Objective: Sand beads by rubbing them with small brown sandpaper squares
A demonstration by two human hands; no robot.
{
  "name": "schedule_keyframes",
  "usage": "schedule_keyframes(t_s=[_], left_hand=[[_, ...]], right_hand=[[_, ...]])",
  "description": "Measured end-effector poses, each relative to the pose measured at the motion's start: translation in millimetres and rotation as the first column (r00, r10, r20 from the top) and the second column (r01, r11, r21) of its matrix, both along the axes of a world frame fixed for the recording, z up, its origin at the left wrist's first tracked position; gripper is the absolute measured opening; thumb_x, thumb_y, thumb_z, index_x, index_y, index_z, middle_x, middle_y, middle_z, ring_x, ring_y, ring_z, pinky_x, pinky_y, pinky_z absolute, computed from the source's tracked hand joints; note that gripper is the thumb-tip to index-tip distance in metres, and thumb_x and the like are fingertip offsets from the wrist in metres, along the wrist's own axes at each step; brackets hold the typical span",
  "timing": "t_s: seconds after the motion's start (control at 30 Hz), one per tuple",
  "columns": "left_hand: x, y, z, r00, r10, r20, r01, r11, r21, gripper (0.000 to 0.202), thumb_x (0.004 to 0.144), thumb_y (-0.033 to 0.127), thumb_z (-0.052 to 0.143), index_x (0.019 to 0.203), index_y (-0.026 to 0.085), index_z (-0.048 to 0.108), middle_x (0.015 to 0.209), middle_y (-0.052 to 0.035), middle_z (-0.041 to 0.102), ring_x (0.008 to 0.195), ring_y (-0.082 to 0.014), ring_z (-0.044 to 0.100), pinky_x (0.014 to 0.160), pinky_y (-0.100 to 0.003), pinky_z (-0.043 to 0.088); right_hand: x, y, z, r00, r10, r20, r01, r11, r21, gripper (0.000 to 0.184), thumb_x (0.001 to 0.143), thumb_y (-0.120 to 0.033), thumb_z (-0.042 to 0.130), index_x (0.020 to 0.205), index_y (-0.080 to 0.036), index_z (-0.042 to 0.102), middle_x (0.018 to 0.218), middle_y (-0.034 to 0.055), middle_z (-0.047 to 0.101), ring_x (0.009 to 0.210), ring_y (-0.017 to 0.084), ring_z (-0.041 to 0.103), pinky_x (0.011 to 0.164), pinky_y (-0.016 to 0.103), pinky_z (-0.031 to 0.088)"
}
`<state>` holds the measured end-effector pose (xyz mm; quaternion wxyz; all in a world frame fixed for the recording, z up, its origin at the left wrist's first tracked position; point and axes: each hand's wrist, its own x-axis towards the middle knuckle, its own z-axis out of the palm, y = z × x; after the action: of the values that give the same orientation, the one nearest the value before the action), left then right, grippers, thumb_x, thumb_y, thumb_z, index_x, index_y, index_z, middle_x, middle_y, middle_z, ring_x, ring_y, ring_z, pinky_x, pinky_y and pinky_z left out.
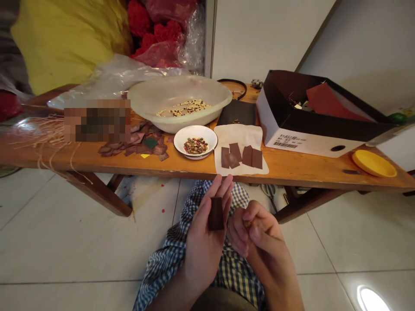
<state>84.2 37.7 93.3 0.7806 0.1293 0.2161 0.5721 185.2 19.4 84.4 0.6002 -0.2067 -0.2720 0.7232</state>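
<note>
My left hand (pixel 203 242) is held palm up with straight fingers, and a small dark brown rectangular piece (pixel 215 214) rests on it beside the thumb. Close by, my right hand (pixel 261 231) is closed in a pinch over a tiny brownish thing that its fingers mostly hide. Ahead of both hands, a white dish (pixel 178 146) holds several mixed-colour beads or seeds (pixel 196 147). To its right, several flat brown pieces (pixel 235 152) lie on a cream sheet (pixel 241 134) at the bench's front edge.
On the wooden bench (pixel 292 172) stand a large pale basin (pixel 145 106) with scattered grains, a black-and-white box (pixel 301 134) and a yellow lid (pixel 374 163). Brown scraps (pixel 142 140) and straw-like strands (pixel 48 138) lie leftward. Scissors (pixel 269 192) show under the bench.
</note>
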Motion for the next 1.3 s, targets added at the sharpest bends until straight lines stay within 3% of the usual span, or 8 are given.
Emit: schedule_keyframes(t_s=[0.27, 0.4, 0.47, 0.57, 0.63, 0.9, 1.1, 1.3], left_hand=[[0.6, -2.9, 2.1, 1.0, 0.004, -0.012, -0.004, 1.0, -0.02, 0.04, 0.096, 0.026, 0.029, 0.123, 0.026, 0.058, 0.137, 0.001, 0.053, 0.135, -0.016, 0.035, 0.116, -0.034, 0.016], [1.0, -3.5, 1.5, 1.0, -0.017, -0.013, 0.016, 1.0, -0.018, 0.038, 0.096, 0.027, 0.032, 0.122, 0.024, 0.059, 0.133, -0.0017, 0.056, 0.131, -0.0181, 0.04, 0.115, -0.037, 0.019], [1.3, -3.4, 0.4, 1.0, -0.025, -0.015, 0.025, 1.0, -0.01, 0.038, 0.096, 0.027, 0.032, 0.123, 0.023, 0.058, 0.133, -0.0026, 0.057, 0.13, -0.0183, 0.042, 0.114, -0.037, 0.021], [2.0, -3.6, -1.3, 0.999, -0.035, -0.031, 0.035, 0.999, 0.002, 0.037, 0.095, 0.028, 0.034, 0.123, 0.022, 0.058, 0.132, -0.0032, 0.058, 0.129, -0.0182, 0.044, 0.113, -0.035, 0.024], [2.3, -3.9, -2.4, 0.999, -0.041, -0.032, 0.041, 0.999, 0.001, 0.036, 0.095, 0.027, 0.036, 0.121, 0.021, 0.059, 0.13, -0.0032, 0.059, 0.128, -0.0181, 0.044, 0.112, -0.034, 0.025], [2.2, -2.4, -8.6, 1.0, -0.028, -0.005, 0.028, 0.999, -0.03, 0.035, 0.095, 0.028, 0.037, 0.117, 0.019, 0.062, 0.128, -0.0043, 0.06, 0.127, -0.0185, 0.046, 0.112, -0.033, 0.027], [5.9, -0.2, -14.4, 1.0, -0.02, -0.015, 0.02, 0.999, -0.036, 0.032, 0.093, 0.028, 0.041, 0.112, 0.02, 0.065, 0.127, -0.0043, 0.061, 0.13, -0.0208, 0.042, 0.113, -0.035, 0.025], [6.6, 1.0, -17.7, 0.999, -0.045, -0.018, 0.043, 0.996, -0.083, 0.03, 0.092, 0.028, 0.044, 0.11, 0.019, 0.067, 0.123, -0.0037, 0.064, 0.13, -0.0211, 0.042, 0.113, -0.035, 0.024]], right_hand=[[-0.2, 0.5, -2.2, 0.991, -0.094, 0.091, 0.094, 0.996, 0.009, 0.011, 0.078, -0.025, 0.068, 0.087, -0.022, 0.062, 0.063, -0.0028, 0.054, 0.053, 0.009, 0.048, 0.044, 0.02, 0.038], [3.2, -1.0, -3.5, 0.941, -0.214, 0.26, 0.189, 0.975, 0.119, 0.007, 0.08, -0.023, 0.066, 0.085, -0.024, 0.061, 0.067, -0.0021, 0.056, 0.059, 0.01, 0.05, 0.053, 0.023, 0.043], [5.2, -1.2, -3.5, 0.843, -0.305, 0.444, 0.218, 0.947, 0.236, 0.009, 0.082, -0.017, 0.064, 0.085, -0.025, 0.062, 0.076, -0.0006, 0.059, 0.07, 0.012, 0.055, 0.063, 0.027, 0.046], [6.2, 1.8, -1.5, 0.524, -0.489, 0.697, 0.163, 0.861, 0.481, 0.017, 0.081, -0.009, 0.062, 0.086, -0.025, 0.062, 0.086, 0.0019, 0.053, 0.084, 0.016, 0.053, 0.073, 0.031, 0.045], [4.8, 5.7, 1.0, 0.329, -0.59, 0.737, 0.054, 0.791, 0.609, 0.017, 0.081, -0.007, 0.058, 0.086, -0.023, 0.061, 0.086, 0.0027, 0.048, 0.083, 0.016, 0.051, 0.071, 0.032, 0.045], [-3.0, 19.1, 6.5, 0.05, -0.735, 0.676, -0.159, 0.663, 0.732, 0.017, 0.081, -0.005, 0.047, 0.073, -0.019, 0.051, 0.078, 0.004, 0.049, 0.072, 0.016, 0.048, 0.061, 0.031, 0.042], [-0.7, 23.3, 2.1, 0.048, -0.728, 0.684, -0.195, 0.665, 0.721, 0.019, 0.082, -0.004, 0.044, 0.072, -0.019, 0.051, 0.075, 0.0039, 0.049, 0.071, 0.016, 0.047, 0.061, 0.031, 0.042], [-1.2, 24.5, -3.6, -0.006, -0.779, 0.628, -0.215, 0.614, 0.76, 0.015, 0.081, -0.004, 0.046, 0.075, -0.017, 0.052, 0.077, 0.0058, 0.051, 0.074, 0.018, 0.049, 0.064, 0.034, 0.042]])
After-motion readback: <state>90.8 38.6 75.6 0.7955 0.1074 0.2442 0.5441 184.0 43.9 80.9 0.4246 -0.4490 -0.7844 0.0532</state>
